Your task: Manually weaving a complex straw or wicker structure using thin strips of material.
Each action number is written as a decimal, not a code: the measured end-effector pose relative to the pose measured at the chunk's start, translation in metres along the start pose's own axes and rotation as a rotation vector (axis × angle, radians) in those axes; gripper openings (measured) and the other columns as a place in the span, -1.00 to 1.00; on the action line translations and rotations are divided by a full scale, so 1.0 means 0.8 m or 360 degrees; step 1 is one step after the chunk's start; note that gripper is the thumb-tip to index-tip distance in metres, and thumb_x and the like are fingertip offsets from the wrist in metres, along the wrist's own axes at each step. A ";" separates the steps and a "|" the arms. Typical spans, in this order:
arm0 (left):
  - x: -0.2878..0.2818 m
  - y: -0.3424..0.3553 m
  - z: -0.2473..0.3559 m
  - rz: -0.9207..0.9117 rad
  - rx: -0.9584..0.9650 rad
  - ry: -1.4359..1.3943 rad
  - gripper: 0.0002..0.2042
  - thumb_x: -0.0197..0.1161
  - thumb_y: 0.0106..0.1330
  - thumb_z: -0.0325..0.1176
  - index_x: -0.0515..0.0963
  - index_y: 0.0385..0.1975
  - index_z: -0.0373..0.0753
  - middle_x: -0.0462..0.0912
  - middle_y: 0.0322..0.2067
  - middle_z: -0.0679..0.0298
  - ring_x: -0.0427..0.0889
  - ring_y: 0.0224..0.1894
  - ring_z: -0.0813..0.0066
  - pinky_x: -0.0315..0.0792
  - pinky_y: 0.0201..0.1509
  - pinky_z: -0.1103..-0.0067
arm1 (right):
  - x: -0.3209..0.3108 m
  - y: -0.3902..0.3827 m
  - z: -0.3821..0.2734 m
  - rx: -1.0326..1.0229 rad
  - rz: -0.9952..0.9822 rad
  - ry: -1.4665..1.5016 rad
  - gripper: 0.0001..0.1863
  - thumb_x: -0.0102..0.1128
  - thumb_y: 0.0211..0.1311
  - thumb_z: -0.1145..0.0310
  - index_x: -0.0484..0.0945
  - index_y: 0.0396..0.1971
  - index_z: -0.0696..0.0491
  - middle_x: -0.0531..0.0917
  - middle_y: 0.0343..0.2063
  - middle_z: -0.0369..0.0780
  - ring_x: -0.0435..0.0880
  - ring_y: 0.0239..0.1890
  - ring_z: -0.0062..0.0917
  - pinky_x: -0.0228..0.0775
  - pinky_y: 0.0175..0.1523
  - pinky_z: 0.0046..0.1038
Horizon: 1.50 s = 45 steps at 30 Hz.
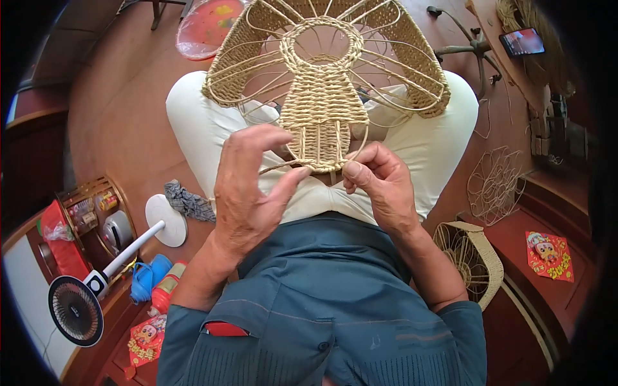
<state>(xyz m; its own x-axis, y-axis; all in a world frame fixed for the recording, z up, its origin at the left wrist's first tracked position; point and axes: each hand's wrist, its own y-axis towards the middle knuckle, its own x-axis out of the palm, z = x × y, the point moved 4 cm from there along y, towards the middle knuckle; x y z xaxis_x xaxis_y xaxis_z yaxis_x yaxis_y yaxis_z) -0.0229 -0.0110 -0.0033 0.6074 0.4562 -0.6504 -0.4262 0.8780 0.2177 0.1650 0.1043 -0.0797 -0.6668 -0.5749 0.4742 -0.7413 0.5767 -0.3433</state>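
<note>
A straw-coloured basket of twisted cord over a wire frame point(225, 77) rests across my thighs. From the ring point(322, 40) at its middle, a woven panel point(325, 100) runs toward me and narrows at a partly woven near end with open slots. My right hand point(386, 183) pinches a cord strand point(365, 136) at the right corner of that end, thumb against forefinger. To the left of the panel, my left hand point(248, 183) is open, thumb and forefinger spread. A short strand point(278, 168) sticks out near its thumb; whether they touch, I cannot tell.
A white fan point(76, 311) stands at the left beside a grey cloth point(187, 201) and a blue bag point(151, 276). On the right lie loose coiled cord point(496, 185) and another wire-framed woven piece point(486, 264). A phone point(522, 42) rests on a board at the far right.
</note>
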 end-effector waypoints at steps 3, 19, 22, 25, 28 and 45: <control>-0.006 -0.013 -0.014 -0.0077 -0.0286 -0.0138 -0.56 0.53 0.32 -0.50 0.53 0.15 -0.29 0.69 0.01 0.17 0.68 -0.03 0.37 0.55 0.07 0.48 | 0.008 -0.005 -0.008 -0.0115 0.0098 -0.0164 -0.81 0.47 0.47 0.38 0.62 -0.12 0.11 0.74 -0.23 -0.27 0.65 -0.28 -0.69 0.57 -0.12 -0.56; -0.012 -0.015 -0.038 -0.0439 -0.0758 -0.0544 -0.84 0.34 0.52 -0.34 0.71 -0.11 -0.30 0.80 -0.38 0.17 0.75 -0.37 0.48 0.56 -0.22 0.50 | 0.077 0.008 -0.053 -0.1416 0.0069 -0.2291 -0.70 0.64 0.10 0.31 0.79 -0.14 -0.16 0.70 -0.27 -0.46 0.63 -0.13 -0.46 0.33 0.00 -0.32; -0.011 -0.019 -0.042 -0.0403 -0.0750 -0.0607 -0.85 0.33 0.51 -0.36 0.71 -0.12 -0.31 0.78 -0.40 0.21 0.70 -0.38 0.56 0.55 -0.23 0.52 | 0.076 0.007 -0.049 -0.1457 0.0055 -0.2340 -0.75 0.60 0.11 0.32 0.79 -0.18 -0.18 0.68 -0.29 -0.47 0.63 -0.13 -0.49 0.33 -0.02 -0.35; -0.006 -0.025 -0.047 -0.0417 -0.0760 -0.0745 -0.84 0.27 0.57 -0.41 0.69 -0.12 -0.38 0.64 -0.39 0.47 0.45 -0.33 0.79 0.36 -0.24 0.68 | 0.075 0.005 -0.046 -0.1535 0.0043 -0.2382 -0.78 0.55 0.13 0.36 0.79 -0.20 -0.17 0.67 -0.32 -0.47 0.63 -0.16 -0.49 0.33 -0.05 -0.36; 0.008 -0.027 -0.060 -0.0412 -0.0828 -0.0885 -0.85 0.28 0.57 -0.40 0.69 -0.14 -0.36 0.64 -0.35 0.48 0.47 -0.29 0.79 0.37 -0.22 0.69 | 0.073 0.005 -0.044 -0.1592 0.0036 -0.2384 -0.78 0.55 0.12 0.38 0.79 -0.21 -0.16 0.66 -0.33 -0.45 0.63 -0.17 -0.49 0.33 -0.07 -0.36; 0.021 -0.033 -0.046 0.0262 -0.0212 0.0063 -0.83 0.56 0.36 -0.36 0.70 -0.30 -0.29 0.58 -0.46 0.25 0.58 -0.42 0.41 0.47 -0.26 0.50 | 0.071 0.003 -0.035 -0.1549 -0.0015 -0.2432 -0.55 0.45 0.03 0.47 0.84 -0.04 -0.27 0.58 -0.36 -0.48 0.55 -0.20 -0.47 0.31 -0.04 -0.35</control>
<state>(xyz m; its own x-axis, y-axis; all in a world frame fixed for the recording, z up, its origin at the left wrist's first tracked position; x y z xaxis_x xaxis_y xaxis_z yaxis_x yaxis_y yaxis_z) -0.0262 -0.0314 -0.0466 0.4964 0.5836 -0.6427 -0.6040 0.7640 0.2272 0.1277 0.0894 -0.0306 -0.5543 -0.2252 -0.8013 -0.8145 0.3446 0.4667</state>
